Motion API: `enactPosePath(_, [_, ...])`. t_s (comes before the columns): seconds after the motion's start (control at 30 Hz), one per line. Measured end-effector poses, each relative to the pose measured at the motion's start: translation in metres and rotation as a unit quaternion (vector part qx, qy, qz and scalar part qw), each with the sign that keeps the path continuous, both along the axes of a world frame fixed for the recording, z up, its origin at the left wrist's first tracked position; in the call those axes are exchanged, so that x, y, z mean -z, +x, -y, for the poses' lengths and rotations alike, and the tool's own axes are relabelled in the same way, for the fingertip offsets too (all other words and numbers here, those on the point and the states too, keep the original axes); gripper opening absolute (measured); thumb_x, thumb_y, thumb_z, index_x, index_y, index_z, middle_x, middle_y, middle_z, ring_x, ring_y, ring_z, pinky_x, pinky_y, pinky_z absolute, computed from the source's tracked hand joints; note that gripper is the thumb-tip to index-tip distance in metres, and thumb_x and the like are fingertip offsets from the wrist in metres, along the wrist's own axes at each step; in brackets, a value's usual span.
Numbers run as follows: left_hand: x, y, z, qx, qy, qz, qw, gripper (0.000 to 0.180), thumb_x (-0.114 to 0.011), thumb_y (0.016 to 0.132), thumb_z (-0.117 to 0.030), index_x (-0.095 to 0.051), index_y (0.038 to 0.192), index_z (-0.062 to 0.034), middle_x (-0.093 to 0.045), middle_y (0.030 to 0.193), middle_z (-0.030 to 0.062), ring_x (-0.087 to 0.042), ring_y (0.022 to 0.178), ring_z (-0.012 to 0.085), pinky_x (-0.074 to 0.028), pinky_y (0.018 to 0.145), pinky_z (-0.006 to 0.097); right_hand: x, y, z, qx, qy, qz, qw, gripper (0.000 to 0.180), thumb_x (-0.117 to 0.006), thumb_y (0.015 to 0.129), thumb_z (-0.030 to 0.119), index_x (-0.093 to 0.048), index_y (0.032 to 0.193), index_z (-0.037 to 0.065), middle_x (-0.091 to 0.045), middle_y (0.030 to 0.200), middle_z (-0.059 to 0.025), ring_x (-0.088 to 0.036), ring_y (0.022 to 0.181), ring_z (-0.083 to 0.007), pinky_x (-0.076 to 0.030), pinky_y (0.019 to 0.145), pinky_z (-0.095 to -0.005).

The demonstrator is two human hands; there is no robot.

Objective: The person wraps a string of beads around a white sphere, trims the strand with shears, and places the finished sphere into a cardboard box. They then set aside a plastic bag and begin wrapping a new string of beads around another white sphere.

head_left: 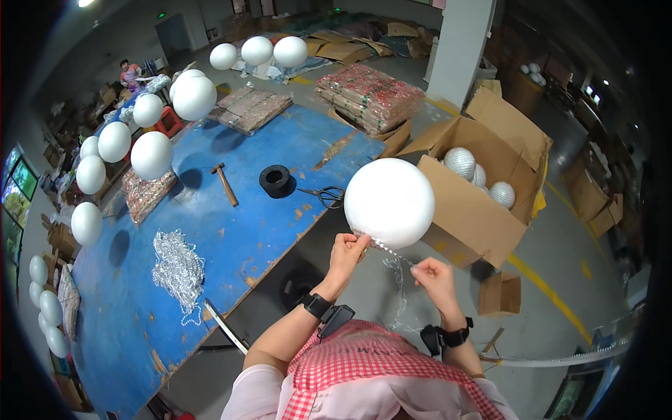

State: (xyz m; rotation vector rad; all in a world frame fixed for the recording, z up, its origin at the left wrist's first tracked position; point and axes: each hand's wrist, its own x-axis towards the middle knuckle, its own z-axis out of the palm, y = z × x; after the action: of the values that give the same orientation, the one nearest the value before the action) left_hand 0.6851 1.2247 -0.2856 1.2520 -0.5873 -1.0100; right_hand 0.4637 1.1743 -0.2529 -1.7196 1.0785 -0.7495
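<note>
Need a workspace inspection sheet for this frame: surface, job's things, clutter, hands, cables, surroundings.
Surface: blue worktable, paint chipped.
Job's things: white foam ball; silver sequin strand running from its underside.
Clutter: hammer, black tape roll, scissors, silver strand pile.
Hands: left hand at the ball's underside, fingers on the strand; right hand pinches the strand.
Cables: nothing seen.
Surroundings: open cardboard box of silver balls; row of white balls.
</note>
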Motion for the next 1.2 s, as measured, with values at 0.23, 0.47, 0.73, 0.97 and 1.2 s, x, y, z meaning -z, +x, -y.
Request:
enactPosePath(0.23, [0.002,-0.014,-0.002,-0.037,-0.018,-0.003,0.999,0.031,-0.067,0.087,-0.021,-0.043,0.098,-0.0035,-0.052,0.072,-0.0011,-0.045,0.063,0.0046,-0.038,0.056,0.019,-0.021,-0.008,-0.009,0.015,-0.099,0.021,0.995,0.015,-0.067,0.081,0.014,-0.067,0.076,0.0,-0.061,0.064,-0.0064,-0.055,0.056,-0.0092,-0.042,0.053,-0.025])
enactPosePath(0.47, [0.006,-0.02,-0.002,-0.06,-0.032,-0.006,0.998,0.027,-0.063,0.089,-0.019,-0.043,0.098,-0.004,-0.051,0.072,-0.0017,-0.044,0.062,0.0044,-0.038,0.055,0.019,-0.02,-0.017,0.006,-0.05,-0.008,-0.107,0.993,0.014,-0.067,0.081,0.013,-0.067,0.078,0.0,-0.061,0.061,-0.0055,-0.055,0.053,-0.0094,-0.042,0.051,-0.0243])
enactPosePath(0.73, [0.012,-0.022,0.002,-0.085,-0.03,0.031,0.995,0.03,-0.064,0.089,-0.026,-0.046,0.096,-0.0036,-0.053,0.073,0.0003,-0.046,0.062,0.0053,-0.039,0.055,0.02,-0.055,-0.009,-0.016,-0.077,0.02,0.145,0.986,0.011,-0.065,0.085,0.008,-0.063,0.08,-0.001,-0.057,0.06,0.0018,-0.051,0.056,-0.0028,-0.038,0.05,-0.0186])
enactPosePath(0.97, [0.005,-0.017,0.003,-0.067,0.028,-0.03,0.997,0.036,-0.056,0.092,-0.039,-0.048,0.098,-0.0037,-0.055,0.077,0.0021,-0.051,0.064,0.008,-0.047,0.064,0.023,-0.024,-0.003,0.005,-0.02,0.004,0.093,0.995,0.013,-0.065,0.085,0.01,-0.063,0.078,-0.001,-0.056,0.058,0.0015,-0.05,0.054,-0.0029,-0.038,0.049,-0.0198])
enactPosePath(1.2, [0.0,-0.013,0.002,-0.063,0.036,-0.036,0.997,0.038,-0.056,0.093,-0.038,-0.044,0.102,-0.0033,-0.055,0.079,0.0028,-0.053,0.068,0.0094,-0.048,0.064,0.025,-0.003,0.003,0.019,-0.009,-0.001,0.092,0.996,0.014,-0.065,0.084,0.011,-0.062,0.076,-0.001,-0.057,0.057,0.001,-0.05,0.053,-0.0033,-0.038,0.049,-0.0203])
